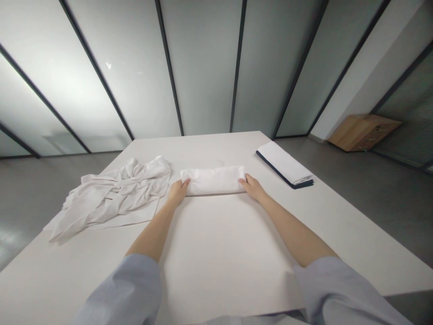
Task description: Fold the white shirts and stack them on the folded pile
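Note:
A white cloth (214, 180), folded into a long flat bundle, lies crosswise at the middle of the table. My left hand (179, 191) grips its left end, thumb on top and fingers tucked out of sight beneath. At the right end my right hand (253, 186) holds the cloth the same way, its fingers mostly hidden behind the edge. A thin shadow runs under the bundle's near edge; whether it is slightly raised I cannot tell.
Left of the bundle, a crumpled heap of white cloth (118, 194) spreads over the table (216, 253). Folded white and dark navy cloths (286, 164) lie stacked near the right edge. Frosted glass panels (203, 67) stand behind, and a wooden cabinet (363, 132) is at the far right.

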`<state>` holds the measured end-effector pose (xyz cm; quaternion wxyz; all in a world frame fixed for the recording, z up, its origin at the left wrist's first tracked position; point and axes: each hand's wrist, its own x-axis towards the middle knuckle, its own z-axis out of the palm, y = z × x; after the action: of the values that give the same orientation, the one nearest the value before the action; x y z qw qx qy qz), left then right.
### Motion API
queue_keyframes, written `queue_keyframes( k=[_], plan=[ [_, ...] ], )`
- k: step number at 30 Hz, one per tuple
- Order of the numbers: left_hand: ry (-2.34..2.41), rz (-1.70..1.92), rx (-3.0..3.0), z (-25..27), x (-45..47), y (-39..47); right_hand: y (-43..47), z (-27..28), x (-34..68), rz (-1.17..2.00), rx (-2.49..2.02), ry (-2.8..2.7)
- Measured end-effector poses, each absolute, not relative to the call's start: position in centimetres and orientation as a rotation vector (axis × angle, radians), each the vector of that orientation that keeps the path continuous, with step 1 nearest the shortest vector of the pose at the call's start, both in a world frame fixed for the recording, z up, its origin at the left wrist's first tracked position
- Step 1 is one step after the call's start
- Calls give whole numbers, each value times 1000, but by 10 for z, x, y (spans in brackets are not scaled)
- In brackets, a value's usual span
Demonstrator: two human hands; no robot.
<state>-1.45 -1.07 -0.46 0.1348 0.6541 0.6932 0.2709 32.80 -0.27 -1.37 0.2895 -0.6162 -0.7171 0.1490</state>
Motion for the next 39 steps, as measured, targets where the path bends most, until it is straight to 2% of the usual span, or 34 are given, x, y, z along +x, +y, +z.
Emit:
queue_keyframes(
  k=[10, 14, 17, 21, 25, 36, 39],
  plan=[
    [2221, 759, 1855, -2, -3, -13, -7, -14, 313, 127, -1965, -1915],
    [2236, 946, 2022, 3, -1, -22, -13, -10, 310, -88, -1903, -1933],
    [2147, 930, 2285, 12, 10, -26, -16, -4, 305, -192, -1747, -1992],
    [1893, 673, 2495, 17, 38, -20, -11, 9, 290, -155, -1550, -2206],
    [1879, 489, 2436, 7, 59, -6, 3, 17, 264, -88, -1540, -2329],
    [1947, 361, 2324, -1, 47, 11, 13, 3, 248, 50, -1803, -2345],
    [2021, 420, 2267, -2, 39, 11, 13, 8, 248, 54, -1855, -2323]
  ],
)
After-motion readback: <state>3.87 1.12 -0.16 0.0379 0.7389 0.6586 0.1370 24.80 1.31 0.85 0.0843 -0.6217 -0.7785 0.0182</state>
